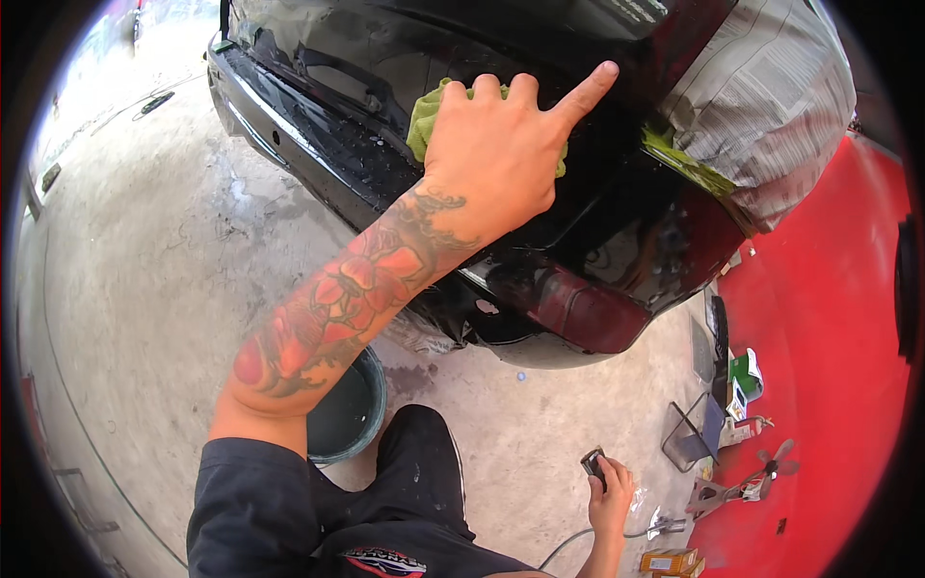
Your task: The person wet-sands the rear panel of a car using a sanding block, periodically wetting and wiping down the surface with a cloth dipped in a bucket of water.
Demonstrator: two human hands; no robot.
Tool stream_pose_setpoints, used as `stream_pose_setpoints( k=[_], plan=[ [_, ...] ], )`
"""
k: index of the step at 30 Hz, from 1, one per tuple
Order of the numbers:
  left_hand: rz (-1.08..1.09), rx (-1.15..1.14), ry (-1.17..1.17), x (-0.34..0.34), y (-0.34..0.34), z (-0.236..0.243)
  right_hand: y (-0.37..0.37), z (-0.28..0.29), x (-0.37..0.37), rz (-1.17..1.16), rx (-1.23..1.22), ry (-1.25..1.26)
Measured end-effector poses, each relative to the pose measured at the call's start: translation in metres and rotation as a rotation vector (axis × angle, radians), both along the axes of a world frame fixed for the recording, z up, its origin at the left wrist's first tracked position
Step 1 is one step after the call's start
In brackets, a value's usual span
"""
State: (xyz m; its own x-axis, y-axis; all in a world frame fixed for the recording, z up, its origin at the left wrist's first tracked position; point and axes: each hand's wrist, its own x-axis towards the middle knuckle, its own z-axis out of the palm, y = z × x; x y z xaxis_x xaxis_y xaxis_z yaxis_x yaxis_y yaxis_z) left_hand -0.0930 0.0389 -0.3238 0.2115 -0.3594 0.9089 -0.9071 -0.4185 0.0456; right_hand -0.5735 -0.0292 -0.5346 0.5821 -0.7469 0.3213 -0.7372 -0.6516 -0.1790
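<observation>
My left hand point(501, 144) presses a green cloth point(424, 120) against the glossy black rear panel point(607, 183) of a car. Three of its fingers curl over the cloth while one digit stretches out to the upper right. The palm hides most of the cloth. Below the panel is a dark red tail light point(593, 308), and the black bumper point(308, 159) runs off to the upper left. Down at the lower right, well away from the car, my right hand point(612, 491) holds a small dark block-like object point(592, 462) by its edge; its exact kind is unclear.
Newspaper sheeting point(771, 96) covers the car's right side. A dark bucket point(380, 409) of liquid stands by my legs. Along the red wall point(819, 299) are a fan point(771, 467), a wire-framed stand point(689, 438) and yellow boxes point(668, 561). A cable point(568, 541) lies near my right arm.
</observation>
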Motion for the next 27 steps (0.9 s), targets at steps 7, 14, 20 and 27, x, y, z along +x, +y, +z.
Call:
stream_pose_setpoints(
  k=[7,14,20,27],
  plan=[
    [0.089,0.09,-0.006,0.022,0.009,-0.004,0.001,-0.01,-0.009,-0.057,0.071,0.037],
    [0.083,0.095,0.023,0.043,0.018,-0.008,0.0,-0.012,-0.008,-0.063,0.084,0.046],
    [0.091,0.087,0.043,0.058,0.024,-0.01,-0.001,-0.015,-0.01,-0.071,0.079,0.071],
    [0.033,0.134,0.286,0.064,0.047,0.009,0.004,-0.018,-0.013,-0.11,0.098,0.071]
  ],
)
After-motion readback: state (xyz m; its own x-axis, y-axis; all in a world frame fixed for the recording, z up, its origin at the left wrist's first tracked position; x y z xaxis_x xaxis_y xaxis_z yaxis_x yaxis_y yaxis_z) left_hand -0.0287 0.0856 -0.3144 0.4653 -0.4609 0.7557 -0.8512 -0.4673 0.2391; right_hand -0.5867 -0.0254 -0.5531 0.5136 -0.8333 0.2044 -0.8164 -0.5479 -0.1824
